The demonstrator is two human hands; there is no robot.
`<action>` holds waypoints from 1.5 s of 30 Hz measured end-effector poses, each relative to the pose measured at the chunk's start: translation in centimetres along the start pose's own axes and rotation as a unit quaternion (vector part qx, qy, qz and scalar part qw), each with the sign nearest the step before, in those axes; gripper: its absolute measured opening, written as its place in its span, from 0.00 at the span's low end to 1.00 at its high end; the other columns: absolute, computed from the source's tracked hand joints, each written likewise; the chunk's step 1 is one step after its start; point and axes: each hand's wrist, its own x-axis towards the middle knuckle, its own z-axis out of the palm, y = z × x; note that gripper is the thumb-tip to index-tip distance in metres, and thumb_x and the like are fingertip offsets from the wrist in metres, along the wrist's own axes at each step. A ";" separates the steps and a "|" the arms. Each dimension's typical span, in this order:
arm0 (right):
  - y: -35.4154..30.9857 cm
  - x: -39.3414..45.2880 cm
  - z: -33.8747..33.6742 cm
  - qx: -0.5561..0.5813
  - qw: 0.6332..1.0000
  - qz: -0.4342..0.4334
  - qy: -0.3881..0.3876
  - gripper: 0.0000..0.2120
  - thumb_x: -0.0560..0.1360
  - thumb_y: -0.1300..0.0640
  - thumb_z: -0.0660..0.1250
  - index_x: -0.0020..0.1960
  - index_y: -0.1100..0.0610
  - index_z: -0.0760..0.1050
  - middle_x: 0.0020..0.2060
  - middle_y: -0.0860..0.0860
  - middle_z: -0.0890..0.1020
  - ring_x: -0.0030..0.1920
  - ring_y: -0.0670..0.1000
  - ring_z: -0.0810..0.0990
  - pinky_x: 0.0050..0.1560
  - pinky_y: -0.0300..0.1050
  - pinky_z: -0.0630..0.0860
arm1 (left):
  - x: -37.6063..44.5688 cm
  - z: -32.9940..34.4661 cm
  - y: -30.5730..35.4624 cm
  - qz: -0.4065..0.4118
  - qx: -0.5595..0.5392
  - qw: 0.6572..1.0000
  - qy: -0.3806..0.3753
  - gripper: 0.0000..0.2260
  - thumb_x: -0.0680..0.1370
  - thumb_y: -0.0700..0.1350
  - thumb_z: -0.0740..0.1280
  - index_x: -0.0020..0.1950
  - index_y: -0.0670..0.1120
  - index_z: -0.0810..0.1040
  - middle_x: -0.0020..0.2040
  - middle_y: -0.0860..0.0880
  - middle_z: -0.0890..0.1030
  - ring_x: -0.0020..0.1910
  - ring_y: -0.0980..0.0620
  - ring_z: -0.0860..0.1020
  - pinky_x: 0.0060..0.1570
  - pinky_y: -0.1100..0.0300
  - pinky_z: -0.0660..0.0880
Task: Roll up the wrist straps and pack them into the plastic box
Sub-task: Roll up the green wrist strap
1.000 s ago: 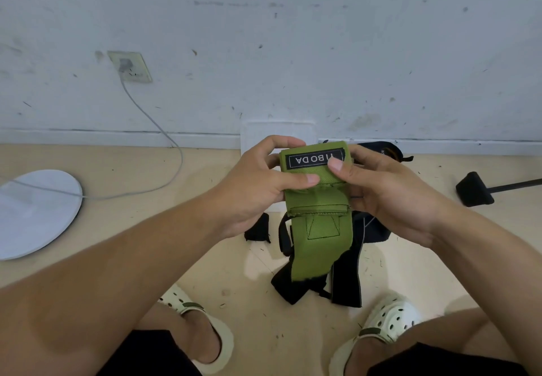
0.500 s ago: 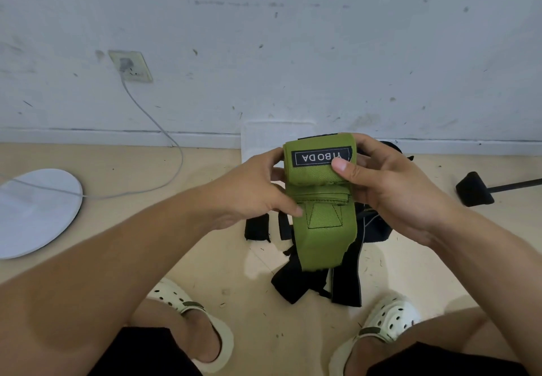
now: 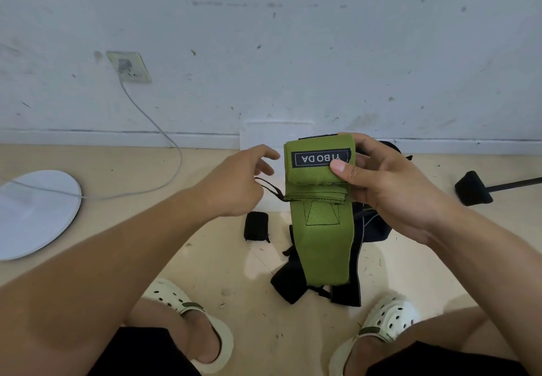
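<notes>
Gripping the half-rolled green wrist strap (image 3: 319,199) at its roll's right edge, the right hand (image 3: 390,188) holds it above the floor. At nine o'clock of it, the left hand (image 3: 234,182) hangs apart, fingers loose. Black straps (image 3: 293,284) lie at six o'clock.

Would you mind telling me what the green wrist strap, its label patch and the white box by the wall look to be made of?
Green wrist strap: woven fabric, probably elastic webbing; matte, visible weave, stitched seams.
Label patch: black sewn-on textile tag, white lettering and border; possibly woven.
White box: seems translucent, frosted plastic with smooth, pale walls; mostly hidden behind the hands, so uncertain.
</notes>
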 end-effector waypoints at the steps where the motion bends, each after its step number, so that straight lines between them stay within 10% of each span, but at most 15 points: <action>1: 0.0 0.0 0.0 0.000 1.000 0.000 -0.002 0.23 0.72 0.55 0.72 0.66 0.54 0.77 0.59 0.55 0.86 0.60 0.60 0.85 0.65 0.65 0.78 | 0.0 -0.2 -0.1 -0.005 -0.001 1.000 0.013 0.28 0.78 0.28 0.59 0.73 0.53 0.72 0.61 0.54 0.80 0.65 0.53 0.76 0.56 0.63 0.74; 6: 0.1 0.0 0.1 -0.003 1.000 -0.005 -0.006 0.23 0.73 0.56 0.72 0.67 0.54 0.76 0.60 0.55 0.85 0.60 0.60 0.85 0.66 0.67 0.77 | -0.2 -0.6 1.1 -0.044 -0.142 0.987 0.056 0.12 0.86 0.44 0.58 0.65 0.52 0.78 0.54 0.54 0.85 0.57 0.51 0.83 0.58 0.53 0.79; 11: 0.1 0.0 0.2 -0.011 1.000 -0.011 -0.012 0.24 0.73 0.56 0.72 0.69 0.53 0.75 0.61 0.55 0.85 0.61 0.61 0.84 0.66 0.70 0.76 | -1.1 -0.1 2.6 -0.007 -0.310 0.947 -0.087 0.24 0.80 0.66 0.64 0.66 0.51 0.80 0.59 0.50 0.86 0.55 0.48 0.86 0.62 0.49 0.80; 22: 0.3 0.0 0.2 0.002 1.000 0.003 -0.025 0.21 0.74 0.52 0.71 0.67 0.54 0.78 0.59 0.58 0.86 0.59 0.60 0.85 0.61 0.59 0.82 | -0.7 0.1 2.1 0.015 -0.318 0.946 -0.062 0.27 0.69 0.57 0.81 0.65 0.49 0.83 0.57 0.47 0.87 0.56 0.49 0.86 0.58 0.48 0.82; 28: 0.3 0.1 0.5 0.024 0.999 -0.008 0.048 0.29 0.68 0.49 0.76 0.67 0.54 0.74 0.52 0.53 0.87 0.51 0.55 0.87 0.54 0.52 0.84 | -0.5 0.6 2.3 0.011 -0.341 0.940 -0.029 0.24 0.70 0.56 0.78 0.63 0.48 0.83 0.57 0.46 0.87 0.53 0.47 0.87 0.54 0.49 0.83; 37: 2.1 -0.6 2.1 -0.020 0.998 -0.008 0.066 0.11 0.81 0.53 0.69 0.58 0.59 0.82 0.53 0.58 0.87 0.55 0.64 0.85 0.58 0.63 0.83 | -1.0 3.3 2.2 -0.037 -0.306 0.951 -0.006 0.26 0.73 0.67 0.68 0.68 0.60 0.71 0.63 0.60 0.81 0.63 0.56 0.81 0.67 0.49 0.76; 45: 2.9 -1.0 4.2 -0.032 0.998 0.059 0.013 0.36 0.84 0.45 0.61 0.83 0.38 0.43 0.64 0.36 0.80 0.65 0.39 0.80 0.71 0.51 0.75 | -1.2 4.3 2.2 -0.063 -0.340 0.938 -0.025 0.28 0.73 0.72 0.65 0.67 0.59 0.74 0.58 0.57 0.85 0.56 0.56 0.85 0.62 0.49 0.80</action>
